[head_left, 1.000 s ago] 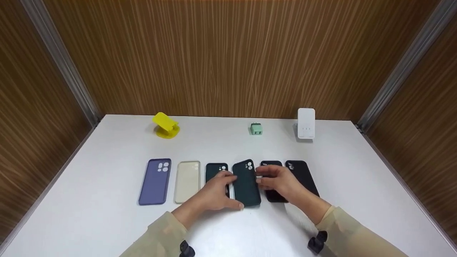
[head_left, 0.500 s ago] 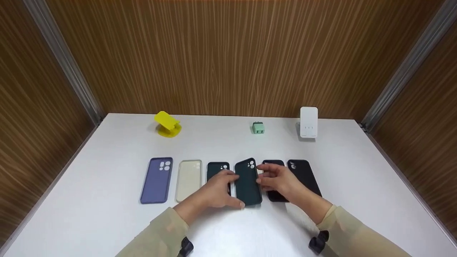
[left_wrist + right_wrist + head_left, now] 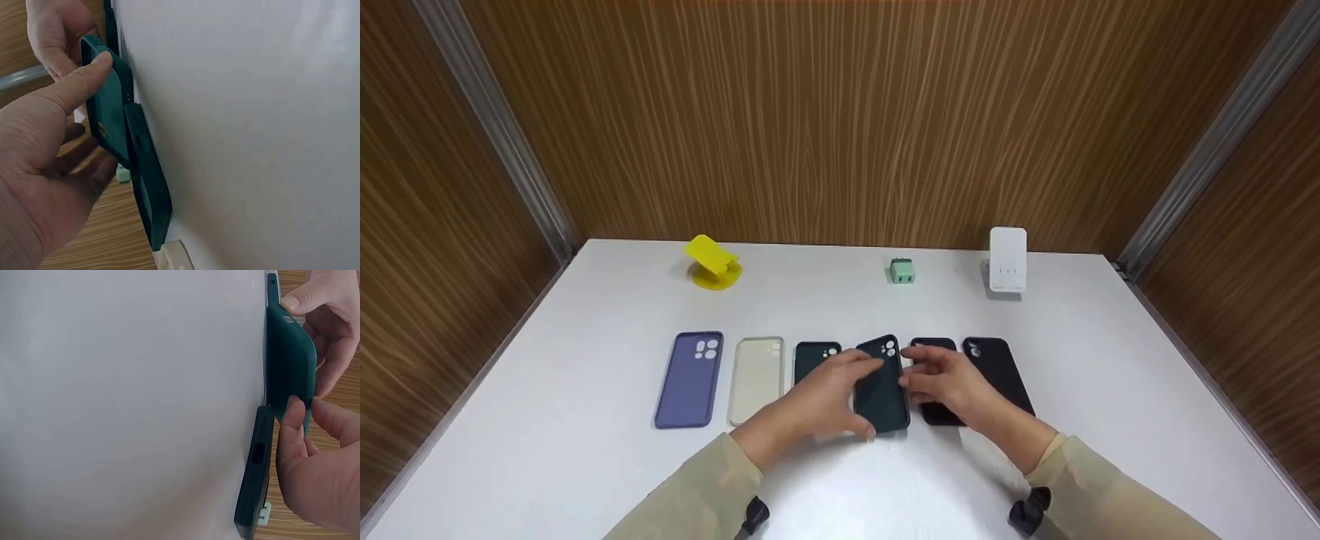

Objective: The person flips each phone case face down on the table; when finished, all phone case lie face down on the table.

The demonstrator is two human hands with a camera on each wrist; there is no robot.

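Note:
My right hand [image 3: 952, 382] pinches the right edge of a dark green phone case [image 3: 881, 401] between thumb and fingers. That case is tilted, its right side raised off the table, as the right wrist view shows. My left hand [image 3: 817, 397] touches the case's near edge with the thumb; its other fingers are spread loosely over the case's left side. In the left wrist view the fingers [image 3: 84, 177] stay apart from the case. A second dark green phone case [image 3: 812, 356] lies to the left, partly hidden under the left hand.
A cream phone case [image 3: 756, 382] and a purple phone case [image 3: 688, 381] lie further left on the white table [image 3: 607, 480]. Two black phone cases, one the rightmost case [image 3: 997, 371], lie right. Behind stand a yellow stand [image 3: 712, 262], a mint-green plug adapter [image 3: 902, 271] and a white stand [image 3: 1008, 259].
My left fingers have lifted off the case's left edge and shifted right over it, the thumb staying at the near edge. The right hand and the tilted case have stayed nearly still.

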